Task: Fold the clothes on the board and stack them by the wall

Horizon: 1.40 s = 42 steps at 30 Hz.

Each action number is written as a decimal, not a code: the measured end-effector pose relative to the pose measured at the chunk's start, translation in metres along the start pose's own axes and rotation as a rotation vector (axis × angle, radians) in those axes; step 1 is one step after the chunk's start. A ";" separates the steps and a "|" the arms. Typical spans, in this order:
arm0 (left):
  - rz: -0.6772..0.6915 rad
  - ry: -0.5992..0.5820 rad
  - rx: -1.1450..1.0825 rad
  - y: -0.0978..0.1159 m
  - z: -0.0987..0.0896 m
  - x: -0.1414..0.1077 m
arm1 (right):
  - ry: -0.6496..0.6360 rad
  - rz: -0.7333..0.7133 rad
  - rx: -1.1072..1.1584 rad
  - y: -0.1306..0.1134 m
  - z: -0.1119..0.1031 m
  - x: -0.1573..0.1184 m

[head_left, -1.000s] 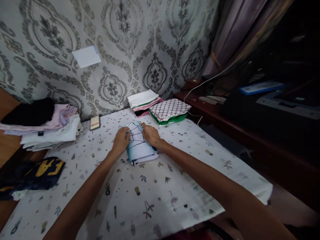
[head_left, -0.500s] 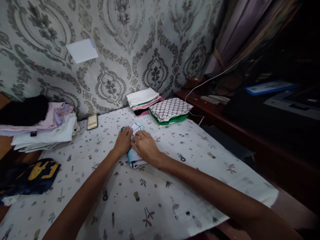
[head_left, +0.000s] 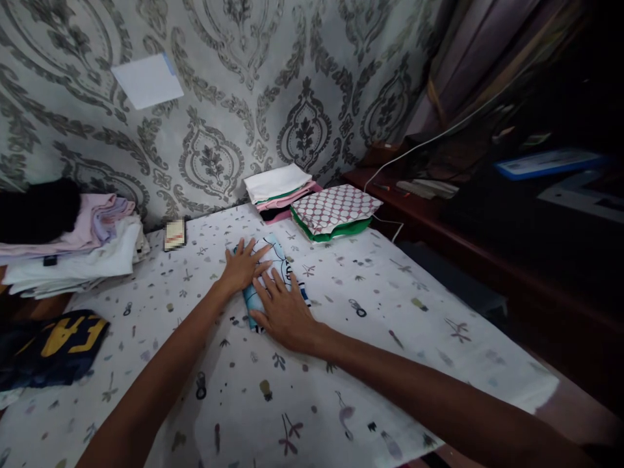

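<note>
Hiding much of the folded cloth (head_left: 279, 256), 2 hands (head_left: 240, 268) (head_left: 290, 318) lie flat on it, fingers spread.

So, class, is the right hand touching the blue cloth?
Touching. The head view shows the right hand laid on the blue cloth, fingers spread over its top.

The scene is viewed by a single camera worn on the head, aimed forward and down across a printed sheet (head_left: 234, 390). The left hand (head_left: 244, 265) and right hand (head_left: 288, 313) are framed near the centre; the forearms (head_left: 166, 357), nearer the lens, are cut by the lower edge. Beyond, the patterned wall (head_left: 214, 136) is faced, with stacked clothes (head_left: 82, 263) included at left.
</note>
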<state>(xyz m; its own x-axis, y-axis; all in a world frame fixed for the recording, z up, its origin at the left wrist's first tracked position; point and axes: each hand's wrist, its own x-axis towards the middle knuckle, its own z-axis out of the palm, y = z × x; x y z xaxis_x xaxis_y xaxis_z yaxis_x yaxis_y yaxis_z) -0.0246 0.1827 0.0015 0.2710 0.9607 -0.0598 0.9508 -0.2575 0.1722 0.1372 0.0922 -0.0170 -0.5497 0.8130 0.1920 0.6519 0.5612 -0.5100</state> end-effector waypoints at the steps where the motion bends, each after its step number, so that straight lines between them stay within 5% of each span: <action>1: -0.011 -0.003 0.000 0.001 0.000 0.005 | -0.001 0.000 -0.004 0.000 0.001 0.000; 7: -0.074 0.006 0.029 0.008 0.002 0.040 | 0.023 -0.011 -0.024 0.002 0.004 -0.001; 18: -0.183 -0.079 -0.022 0.007 -0.003 0.087 | -0.121 -0.038 -0.190 -0.005 -0.014 -0.001; 26: -0.183 0.134 -0.199 0.005 -0.007 0.094 | -0.127 -0.047 -0.188 -0.007 -0.016 -0.004; 29: -0.160 0.225 -0.307 0.002 -0.022 0.079 | -0.077 -0.012 -0.060 -0.004 -0.021 0.000; 32: -0.077 0.285 -0.341 0.005 -0.030 0.042 | 0.153 0.013 0.172 0.008 -0.037 0.009; 36: 0.133 0.179 -0.168 0.038 -0.009 -0.035 | 0.412 -0.012 0.374 0.033 -0.058 0.022; 39: 0.275 0.056 -0.037 0.070 0.016 -0.079 | 0.424 0.008 0.358 0.047 -0.060 0.030; 42: 0.282 0.033 0.014 0.089 0.029 -0.094 | 0.296 0.025 0.204 0.052 -0.054 0.046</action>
<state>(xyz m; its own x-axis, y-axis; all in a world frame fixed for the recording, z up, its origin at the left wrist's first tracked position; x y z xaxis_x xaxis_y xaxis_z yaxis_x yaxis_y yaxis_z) 0.0386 0.0667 -0.0062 0.5204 0.8537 0.0210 0.8405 -0.5164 0.1643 0.1744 0.1674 0.0104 -0.3397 0.8528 0.3967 0.5291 0.5220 -0.6690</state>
